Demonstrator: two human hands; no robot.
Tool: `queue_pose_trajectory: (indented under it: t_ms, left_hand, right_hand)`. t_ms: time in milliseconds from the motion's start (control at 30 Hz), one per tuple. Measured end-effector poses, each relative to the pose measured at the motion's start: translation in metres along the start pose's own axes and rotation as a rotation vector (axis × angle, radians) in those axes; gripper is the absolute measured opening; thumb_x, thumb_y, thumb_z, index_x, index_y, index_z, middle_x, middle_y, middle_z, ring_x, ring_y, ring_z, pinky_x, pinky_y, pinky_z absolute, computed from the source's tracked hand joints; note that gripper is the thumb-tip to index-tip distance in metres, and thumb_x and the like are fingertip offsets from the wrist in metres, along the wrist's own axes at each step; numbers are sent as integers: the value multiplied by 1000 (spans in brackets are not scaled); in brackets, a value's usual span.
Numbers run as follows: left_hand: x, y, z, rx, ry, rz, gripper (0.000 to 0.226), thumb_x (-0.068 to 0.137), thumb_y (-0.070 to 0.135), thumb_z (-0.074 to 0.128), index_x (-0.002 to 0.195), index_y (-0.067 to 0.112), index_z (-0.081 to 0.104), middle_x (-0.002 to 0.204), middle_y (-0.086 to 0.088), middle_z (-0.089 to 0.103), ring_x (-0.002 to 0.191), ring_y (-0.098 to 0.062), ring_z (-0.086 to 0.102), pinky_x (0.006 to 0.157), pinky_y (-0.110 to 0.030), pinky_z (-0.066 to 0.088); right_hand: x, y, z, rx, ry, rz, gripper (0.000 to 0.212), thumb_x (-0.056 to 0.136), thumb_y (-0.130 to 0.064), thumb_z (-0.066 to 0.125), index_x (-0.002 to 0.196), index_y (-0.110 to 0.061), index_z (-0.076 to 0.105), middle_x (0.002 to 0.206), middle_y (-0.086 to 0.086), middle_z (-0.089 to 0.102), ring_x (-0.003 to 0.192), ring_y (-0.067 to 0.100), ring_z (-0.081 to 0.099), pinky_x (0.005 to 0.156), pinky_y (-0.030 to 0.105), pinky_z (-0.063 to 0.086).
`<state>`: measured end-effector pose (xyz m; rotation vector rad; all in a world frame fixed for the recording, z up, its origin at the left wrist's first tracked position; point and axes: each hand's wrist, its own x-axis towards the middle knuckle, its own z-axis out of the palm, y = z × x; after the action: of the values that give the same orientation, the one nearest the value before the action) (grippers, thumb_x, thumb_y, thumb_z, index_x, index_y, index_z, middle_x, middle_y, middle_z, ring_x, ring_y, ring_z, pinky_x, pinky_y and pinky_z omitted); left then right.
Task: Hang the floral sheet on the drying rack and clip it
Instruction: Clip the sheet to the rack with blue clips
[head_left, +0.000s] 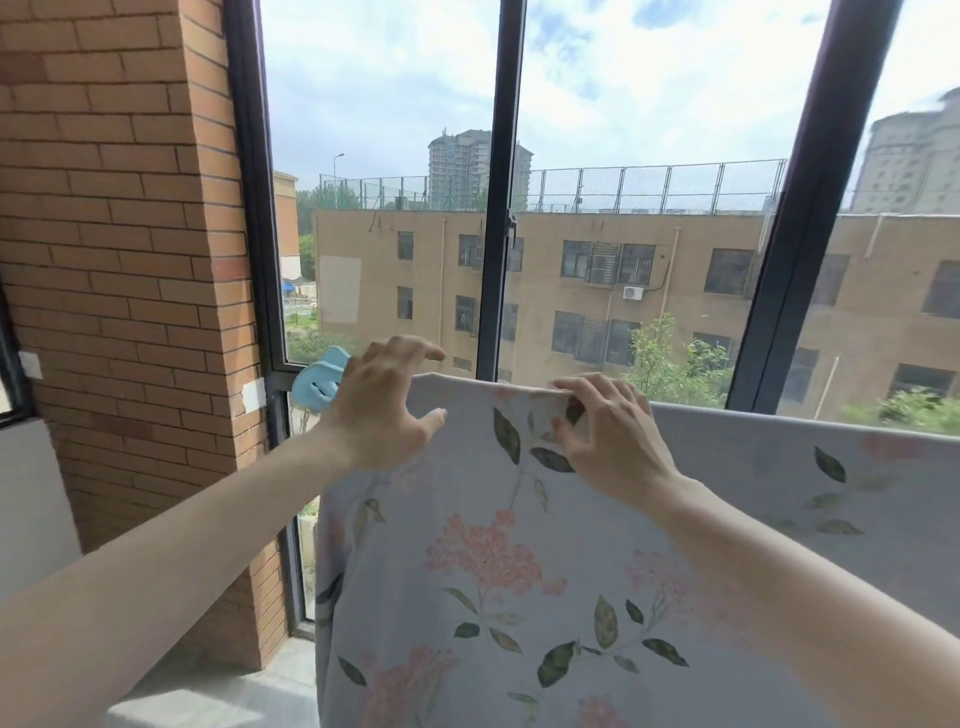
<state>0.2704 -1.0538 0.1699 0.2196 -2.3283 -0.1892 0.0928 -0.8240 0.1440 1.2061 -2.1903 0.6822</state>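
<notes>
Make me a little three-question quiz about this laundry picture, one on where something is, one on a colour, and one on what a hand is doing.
1. Where is the clip?
A. just beyond the left hand, at the sheet's left end
B. on the floor
C. hanging from the window handle

2. What colour is the clip?
A. red
B. light blue
C. black

3. What is the right hand doing?
A. hanging at the person's side
B. pressing flat on the window glass
C. pinching the sheet's top fold

Answers:
1. A: the clip shows behind the left hand, beside the left end of the floral sheet.
2. B: its plastic is pale blue against the dark window frame.
3. C: the right hand has its fingertips closed on the fold at the sheet's top edge.
</notes>
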Motion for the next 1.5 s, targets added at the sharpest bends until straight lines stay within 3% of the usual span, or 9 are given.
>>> queue_pose_trajectory:
  t_ms: [167,267,333,400,567,700,833,1100,1500]
  left_hand:
    - [24,44,32,27,-233,72,63,86,46,72,142,31,47,144,8,52,135,-19,45,116,-40,33]
    - [50,80,57,30,-387,106,60,87,49,69,140,31,49,138,7,57,123,-20,54,106,-40,45]
    - [67,109,73,24,-453,101,48,85,52,69,126,31,55,120,6,65,104,-20,62,88,-37,54]
    - [79,134,87,64,-467,126,36,85,53,66,111,31,58,100,5,64,89,-18,61,74,-34,51]
    - [99,180,118,109,-484,168,23,86,46,61,75,28,53,86,5,61,78,-17,57,66,-32,45]
    - [113,192,130,53,-500,91,25,84,40,60,69,20,59,76,3,63,71,-18,58,59,-29,46]
    - [126,193,138,63,-471,66,25,85,35,60,68,16,59,71,0,64,62,-20,54,56,-30,43]
    - [161,188,163,76,-378,-1,26,87,35,63,66,23,55,73,3,60,66,-18,56,58,-31,39]
    - [214,198,196,113,-353,-35,18,88,35,61,73,26,59,81,-1,63,73,-19,57,61,-32,44]
  right_hand:
    - [-43,74,-47,-75,64,173,46,97,-36,65,141,-29,54,140,-6,56,132,20,43,115,36,26]
    - [-59,120,-85,-180,25,304,48,94,-42,66,138,-28,57,138,-4,59,133,24,45,115,41,27]
    - [-67,152,-116,-248,-52,382,45,90,-45,66,132,-30,60,131,-4,64,129,25,50,113,43,28]
    - [-72,182,-144,-320,-170,446,36,85,-46,64,118,-31,63,118,-3,67,116,27,56,104,43,33]
    - [-89,248,-196,-449,-299,603,16,82,-37,58,94,-29,65,103,1,67,97,30,59,82,38,44]
    - [-84,284,-208,-391,-336,557,22,83,-38,58,74,-18,62,77,-1,65,75,21,59,66,36,46]
    - [-68,310,-202,-198,-275,497,28,78,-30,58,67,-6,49,57,-5,49,57,16,42,56,34,36]
    - [-35,357,-179,-114,-143,355,29,75,-24,60,61,-12,38,53,-7,37,56,15,33,55,34,31]
    - [2,402,-171,-118,-103,315,32,79,-23,63,57,-16,42,58,-3,49,59,17,42,55,33,36]
